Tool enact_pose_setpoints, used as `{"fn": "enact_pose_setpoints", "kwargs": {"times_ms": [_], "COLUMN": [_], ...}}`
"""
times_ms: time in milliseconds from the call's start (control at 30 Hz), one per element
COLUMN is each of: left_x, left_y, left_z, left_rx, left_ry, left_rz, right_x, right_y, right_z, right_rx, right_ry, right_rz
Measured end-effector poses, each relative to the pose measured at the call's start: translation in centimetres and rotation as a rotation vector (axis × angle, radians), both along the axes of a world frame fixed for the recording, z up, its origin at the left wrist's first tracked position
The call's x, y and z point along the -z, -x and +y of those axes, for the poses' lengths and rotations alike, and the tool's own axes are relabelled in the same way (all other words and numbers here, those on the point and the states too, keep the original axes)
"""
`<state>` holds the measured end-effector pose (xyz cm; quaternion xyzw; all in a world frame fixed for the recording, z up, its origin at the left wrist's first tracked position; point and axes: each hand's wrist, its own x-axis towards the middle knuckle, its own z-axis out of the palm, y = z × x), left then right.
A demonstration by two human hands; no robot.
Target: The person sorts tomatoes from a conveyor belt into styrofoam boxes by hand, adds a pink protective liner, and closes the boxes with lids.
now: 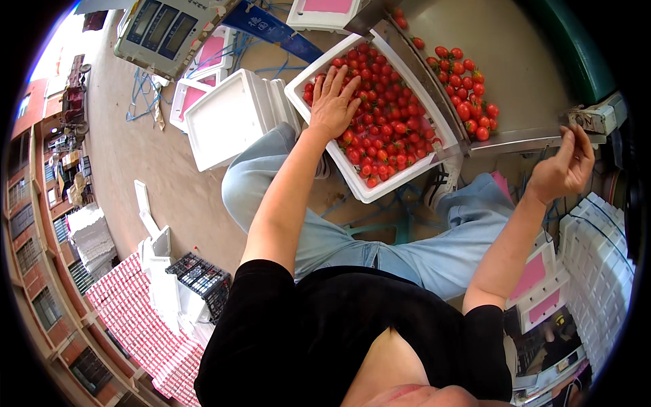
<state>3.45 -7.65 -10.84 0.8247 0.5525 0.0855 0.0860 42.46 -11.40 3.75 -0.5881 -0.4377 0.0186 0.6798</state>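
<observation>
Tomatoes [390, 122]: most are heaped in a white box [340, 160] at the far middle, and a smaller bunch [468, 91] is spread on a metal tray [536, 74] to the right.
Left hand [332, 105]: it is laid on the left side of the heap. Its grip is spread apart, and no tomato is seen clamped in it.
Right hand [561, 169]: it is held by the metal lip [512, 141] on the near side of the tray. Its fingers are bent, but whether the grip is clamped on anything cannot be told.
Box rim: tomatoes are piled close to the near end, so a few might be pushed over the side. This could be caused by a big sweep of the left hand.
Tomato skins: some might be split or squashed if the heap is pressed too hard.
Bent leg in blue jeans [251, 183]: the box might be knocked if the leg is moved, as it is bent near the box's left side.
Tray bunch: these could be sent rolling if the tray is bumped by the right hand.
Tomato looks: small, round or a bit egg-shaped, and bright red. A few are tinted orange. Shiny spots of light are seen on them. The bottom ones are hidden.
</observation>
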Motion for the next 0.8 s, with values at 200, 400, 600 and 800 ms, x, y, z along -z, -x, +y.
{"fn": "enact_pose_setpoints", "kwargs": {"times_ms": [200,400,600,800], "left_x": [-0.4,-1.6,-1.9,-4.4], "left_y": [-3.1,-6.0,-7.2,-7.8], "left_z": [-4.7,-10.4,-14.3,-11.5], "left_rx": [-0.041,-0.025,-0.016,0.033], "left_ry": [0.105,0.137,0.168,0.006], "left_rz": [-0.018,-0.028,-0.073,-0.398], "right_x": [0.9,0.7,1.1,1.2], "right_y": [3.7,5.4,5.5,3.7], "right_z": [1.4,2.3,2.3,1.8], "right_rx": [-0.352,-0.474,-0.458,-0.434], "right_ry": [0.173,0.271,0.457,0.890], "right_rz": [-0.175,-0.476,-0.705,-0.828]}}
